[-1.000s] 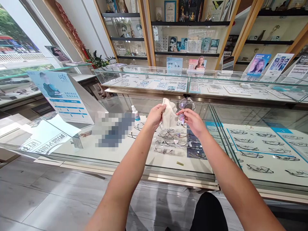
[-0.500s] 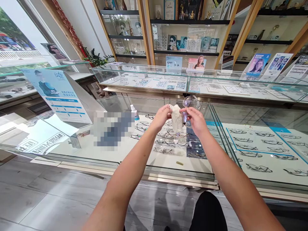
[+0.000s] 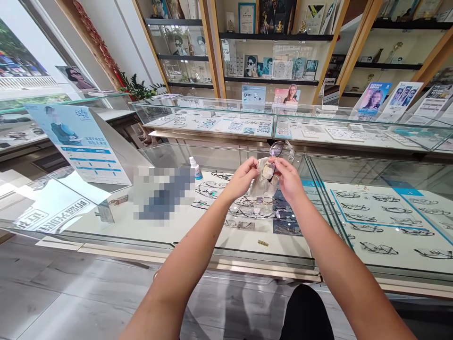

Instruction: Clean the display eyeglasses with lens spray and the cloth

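Above the glass display counter, my left hand (image 3: 245, 178) pinches a pale beige cloth (image 3: 257, 188) that hangs down beside its fingers. Close to its right, my right hand (image 3: 287, 177) grips a pair of thin-framed glasses (image 3: 277, 149) by the middle of the frame. One lens points up above the fingers. The other lens (image 3: 268, 171) is lower, against the cloth and between the two hands. My fingertips partly hide the frame.
Rows of glasses (image 3: 239, 224) lie under the glass. A small white bottle (image 3: 195, 168) stands left of my hands. A blue-and-white sign (image 3: 81, 141) is at the left. Another glass showcase (image 3: 208, 123) runs behind, with shelves beyond.
My left hand has moved slightly right, closer to my right hand. The cloth has shifted against the lower lens and spreads wider behind it. The view has shifted slightly.
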A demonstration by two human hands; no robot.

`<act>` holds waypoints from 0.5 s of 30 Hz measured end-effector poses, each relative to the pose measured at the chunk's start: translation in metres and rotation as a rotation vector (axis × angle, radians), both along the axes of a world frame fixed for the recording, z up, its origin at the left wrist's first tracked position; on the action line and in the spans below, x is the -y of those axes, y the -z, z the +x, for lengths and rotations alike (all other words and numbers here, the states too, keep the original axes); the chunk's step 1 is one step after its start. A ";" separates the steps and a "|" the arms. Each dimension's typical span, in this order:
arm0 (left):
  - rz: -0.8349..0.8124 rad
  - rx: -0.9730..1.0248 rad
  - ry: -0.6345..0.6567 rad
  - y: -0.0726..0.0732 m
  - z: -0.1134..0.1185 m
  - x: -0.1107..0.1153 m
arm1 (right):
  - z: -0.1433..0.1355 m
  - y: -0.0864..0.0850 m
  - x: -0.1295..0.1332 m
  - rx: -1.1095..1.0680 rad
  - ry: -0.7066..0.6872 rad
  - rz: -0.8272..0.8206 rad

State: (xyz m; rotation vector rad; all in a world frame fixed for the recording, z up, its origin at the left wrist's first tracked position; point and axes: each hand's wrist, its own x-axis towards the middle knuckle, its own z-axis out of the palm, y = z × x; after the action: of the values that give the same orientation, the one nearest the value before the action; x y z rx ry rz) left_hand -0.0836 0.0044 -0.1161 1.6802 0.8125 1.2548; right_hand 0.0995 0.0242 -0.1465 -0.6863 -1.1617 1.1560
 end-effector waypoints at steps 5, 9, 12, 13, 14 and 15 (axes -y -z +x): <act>-0.032 0.069 0.017 0.004 0.003 0.000 | -0.003 -0.002 0.003 -0.032 -0.049 -0.046; -0.049 0.133 -0.041 0.012 0.010 -0.002 | -0.004 -0.005 0.007 -0.026 -0.095 -0.046; -0.159 0.236 0.034 0.017 0.013 -0.004 | -0.003 -0.007 0.009 -0.021 -0.134 -0.053; -0.198 0.251 0.065 0.017 0.014 -0.004 | -0.003 -0.008 0.010 -0.029 -0.150 -0.061; -0.234 0.252 0.090 0.018 0.014 -0.004 | -0.003 -0.008 0.011 -0.042 -0.164 -0.070; -0.268 0.242 0.114 0.018 0.014 -0.004 | -0.003 -0.009 0.012 -0.056 -0.177 -0.078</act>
State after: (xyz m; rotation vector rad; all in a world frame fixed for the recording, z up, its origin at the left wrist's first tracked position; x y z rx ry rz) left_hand -0.0699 0.0085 -0.1340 1.3136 0.6934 1.1862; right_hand 0.0968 0.0124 -0.1371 -0.6152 -1.1519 1.3670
